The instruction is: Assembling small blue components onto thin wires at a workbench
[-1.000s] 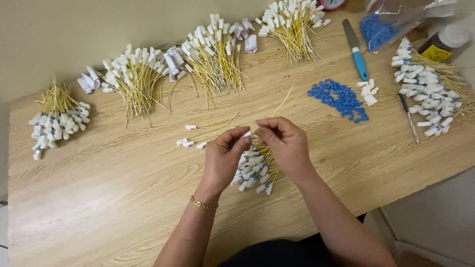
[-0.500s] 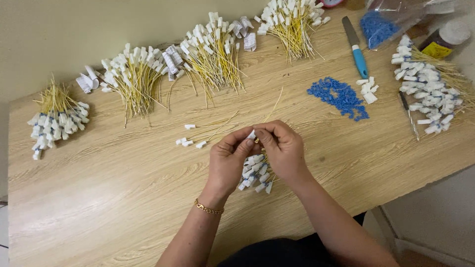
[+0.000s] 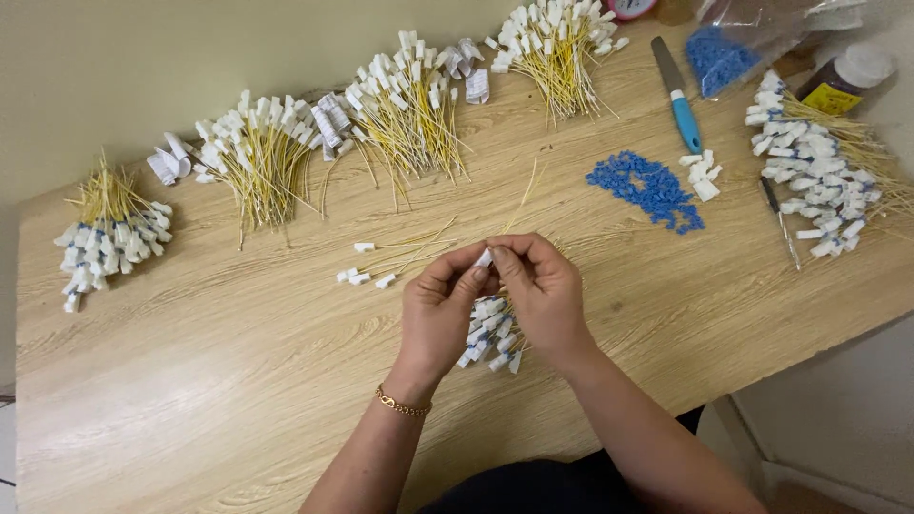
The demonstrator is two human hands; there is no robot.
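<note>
Both hands stayed put, left hand [image 3: 440,309] and right hand [image 3: 541,297] together pinching a white connector [image 3: 485,258].

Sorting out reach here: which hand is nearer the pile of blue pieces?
Right. The right hand sits below-left of the blue pieces; the left hand is further left, beyond the right.

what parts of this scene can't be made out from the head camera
- Small white plastic connector: head view, mostly covered by the fingers of the left hand and right hand; its shape is unclear.
- Pile of white connectors on yellow wires: partly hidden under both hands.
- Clear plastic bag of blue pieces: cut off by the top edge.
- Brown bottle with white cap: label too small to tell.
</note>
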